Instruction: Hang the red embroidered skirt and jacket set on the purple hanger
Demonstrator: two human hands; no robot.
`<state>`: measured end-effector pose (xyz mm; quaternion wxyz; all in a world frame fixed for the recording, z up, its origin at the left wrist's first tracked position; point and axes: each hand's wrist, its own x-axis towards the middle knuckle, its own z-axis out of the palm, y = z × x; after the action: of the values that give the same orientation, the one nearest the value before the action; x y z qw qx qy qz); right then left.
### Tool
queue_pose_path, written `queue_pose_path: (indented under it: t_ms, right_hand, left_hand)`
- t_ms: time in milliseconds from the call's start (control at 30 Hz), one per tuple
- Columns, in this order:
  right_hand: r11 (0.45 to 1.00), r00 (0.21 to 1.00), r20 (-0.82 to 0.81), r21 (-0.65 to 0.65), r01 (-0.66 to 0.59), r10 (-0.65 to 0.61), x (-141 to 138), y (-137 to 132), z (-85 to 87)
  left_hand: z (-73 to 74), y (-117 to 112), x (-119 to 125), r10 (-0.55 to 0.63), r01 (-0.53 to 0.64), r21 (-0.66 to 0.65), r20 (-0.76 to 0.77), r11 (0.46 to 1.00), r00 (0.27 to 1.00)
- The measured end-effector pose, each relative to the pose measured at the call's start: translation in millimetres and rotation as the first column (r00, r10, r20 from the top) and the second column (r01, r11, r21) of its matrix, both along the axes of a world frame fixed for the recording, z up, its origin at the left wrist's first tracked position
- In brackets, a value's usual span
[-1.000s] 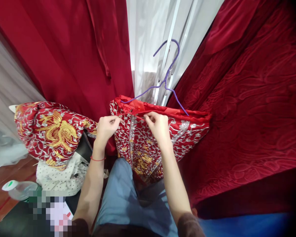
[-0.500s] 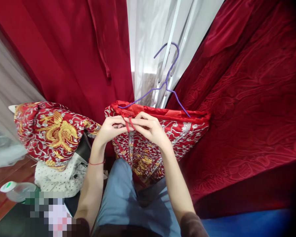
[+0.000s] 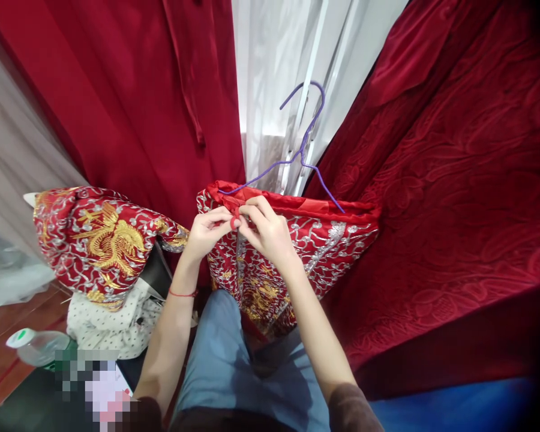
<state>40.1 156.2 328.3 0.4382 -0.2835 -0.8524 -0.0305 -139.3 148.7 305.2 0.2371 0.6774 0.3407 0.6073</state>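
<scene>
A red skirt embroidered in silver and gold (image 3: 328, 246) hangs from a purple wire hanger (image 3: 303, 144) in front of me, over my lap. My left hand (image 3: 209, 231) and my right hand (image 3: 265, 231) meet at the top of the skirt's waistband. Both pinch a thin red tie (image 3: 234, 221) between their fingertips, fingers closed around it. A red string bracelet circles my left wrist.
A second embroidered red garment (image 3: 103, 240) lies bunched at the left over a white dotted cloth (image 3: 103, 330). A plastic bottle (image 3: 36, 347) lies at the lower left. Red curtains (image 3: 130, 102) hang behind; patterned red fabric (image 3: 454, 198) fills the right.
My hands were apart on the waistband a second ago. They have come together at its middle and now pinch the red tie. The hanger and skirt barely shifted.
</scene>
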Motion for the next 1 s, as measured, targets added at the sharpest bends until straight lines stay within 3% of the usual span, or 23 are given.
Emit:
queue_pose_path:
  t_ms: [67, 200, 333, 400, 467, 533, 567, 633, 667, 733, 867, 1000]
  right_hand:
    - [0.999, 0.999, -0.01, -0.01, 0.039, -0.039, -2, -1, 0.5]
    - [0.987, 0.987, -0.038, 0.0, 0.158, -0.158, -2, 3, -4.5]
    - [0.953, 0.95, -0.089, 0.016, 0.302, -0.299, 0, 10, -13.3]
    - [0.933, 0.929, -0.104, 0.028, 0.36, -0.356, 6, 14, -15.2]
    - [0.917, 0.909, -0.152, 0.038, 0.398, -0.389, 17, 20, -13.7]
    - [0.907, 0.876, -0.272, 0.028, 0.42, -0.397, 35, 26, -8.8]
    - [0.908, 0.856, -0.338, 0.017, 0.42, -0.39, 45, 28, -5.6]
    - [0.921, 0.837, -0.418, 0.003, 0.39, -0.353, 63, 30, 1.0]
    - [0.932, 0.847, -0.419, 0.003, 0.361, -0.327, 68, 28, 3.6]
    - [0.957, 0.895, -0.355, 0.008, 0.29, -0.268, 69, 21, 5.6]
    - [0.978, 0.964, -0.167, -0.058, 0.2, -0.207, 39, 4, -3.3]
    - [0.93, 0.947, -0.018, -0.198, 0.31, -0.319, -2, 3, -16.2]
  left_hand:
    - [-4.0, 2, 5, 0.031, -0.032, 0.029, 0.037, 0.999, 0.999]
    - [-10.6, 5, 14, 0.053, -0.047, -0.039, 0.165, 0.998, 0.985]
    - [-15.6, 14, 12, 0.231, -0.242, 0.021, 0.221, 0.97, 0.948]
    - [-17.0, 20, 3, 0.396, -0.402, 0.046, 0.1, 0.914, 0.913]
    - [-17.7, 25, -12, 0.588, -0.584, 0.09, -0.019, 0.807, 0.809]
    - [-18.0, 28, -27, 0.692, -0.683, 0.136, -0.031, 0.718, 0.722]
    - [-18.2, 28, -34, 0.682, -0.673, 0.143, -0.017, 0.726, 0.731]
    - [-18.9, 28, -40, 0.568, -0.563, 0.124, -0.011, 0.817, 0.823]
    - [-19.4, 28, -40, 0.496, -0.492, 0.105, -0.016, 0.864, 0.868]
    - [-20.5, 29, -35, 0.412, -0.412, 0.069, 0.01, 0.909, 0.911]
    - [-20.9, 33, -17, 0.363, -0.368, 0.01, 0.14, 0.93, 0.921]
    - [-19.6, 32, -8, 0.285, -0.286, -0.024, 0.179, 0.958, 0.942]
